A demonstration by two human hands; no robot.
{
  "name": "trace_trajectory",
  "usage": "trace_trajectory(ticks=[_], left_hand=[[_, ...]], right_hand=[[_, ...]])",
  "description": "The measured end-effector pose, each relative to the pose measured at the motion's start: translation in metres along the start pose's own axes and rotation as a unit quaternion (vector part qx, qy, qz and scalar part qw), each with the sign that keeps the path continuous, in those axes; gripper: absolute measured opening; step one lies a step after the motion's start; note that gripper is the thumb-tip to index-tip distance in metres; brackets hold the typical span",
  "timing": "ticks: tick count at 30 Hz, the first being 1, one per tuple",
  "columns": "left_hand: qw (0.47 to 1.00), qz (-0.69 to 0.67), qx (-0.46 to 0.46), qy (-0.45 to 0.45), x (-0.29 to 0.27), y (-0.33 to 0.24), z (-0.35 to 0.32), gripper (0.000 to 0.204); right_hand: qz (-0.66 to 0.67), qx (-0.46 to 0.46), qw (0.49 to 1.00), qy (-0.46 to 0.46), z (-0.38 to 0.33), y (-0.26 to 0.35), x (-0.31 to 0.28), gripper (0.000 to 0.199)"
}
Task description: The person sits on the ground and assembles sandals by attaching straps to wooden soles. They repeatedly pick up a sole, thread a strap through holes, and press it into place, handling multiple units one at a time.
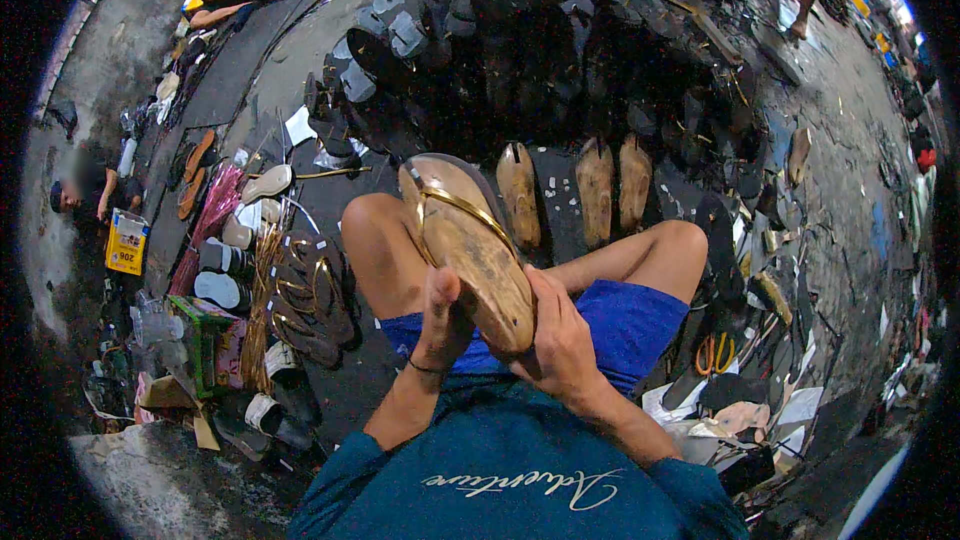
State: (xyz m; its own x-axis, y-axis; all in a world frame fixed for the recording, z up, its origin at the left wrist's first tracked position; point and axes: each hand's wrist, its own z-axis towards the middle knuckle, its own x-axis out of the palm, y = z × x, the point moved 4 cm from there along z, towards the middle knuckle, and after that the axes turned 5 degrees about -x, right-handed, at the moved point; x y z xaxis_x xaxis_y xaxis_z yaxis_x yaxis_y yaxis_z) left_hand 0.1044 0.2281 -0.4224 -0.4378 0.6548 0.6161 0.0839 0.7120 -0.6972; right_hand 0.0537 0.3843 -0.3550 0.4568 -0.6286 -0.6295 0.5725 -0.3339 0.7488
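Note:
A worn wooden shoe last is tilted over my lap, toe pointing away and up to the left. Around its front lies a gold sandal strap, and a dark sole edge shows along its far right side. My left hand grips the heel half from the left, thumb raised. From the right, my right hand presses its fingers along the heel's side; the fingertips underneath are hidden. Beyond my legs stand more wooden lasts, one nearest the held one and two further right.
Dark soles are heaped ahead. Gold-strapped sandals lie left of my knee, near a bundle of thin sticks and a green box. Orange-handled scissors lie right among scraps. People sit or stand at the far edges.

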Motion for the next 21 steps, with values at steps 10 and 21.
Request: trace_trajectory(ticks=[10,21], left_hand=[[0.977,0.046,-0.059,0.197,0.015,-0.022,-0.046,0.116],[0.986,0.0,-0.092,0.138,0.04,-0.031,-0.102,0.131]], right_hand=[[0.552,0.23,0.798,0.078,-0.058,-0.015,0.017,0.063],[0.741,0.266,0.598,0.148,-0.11,-0.014,0.036,0.042]])
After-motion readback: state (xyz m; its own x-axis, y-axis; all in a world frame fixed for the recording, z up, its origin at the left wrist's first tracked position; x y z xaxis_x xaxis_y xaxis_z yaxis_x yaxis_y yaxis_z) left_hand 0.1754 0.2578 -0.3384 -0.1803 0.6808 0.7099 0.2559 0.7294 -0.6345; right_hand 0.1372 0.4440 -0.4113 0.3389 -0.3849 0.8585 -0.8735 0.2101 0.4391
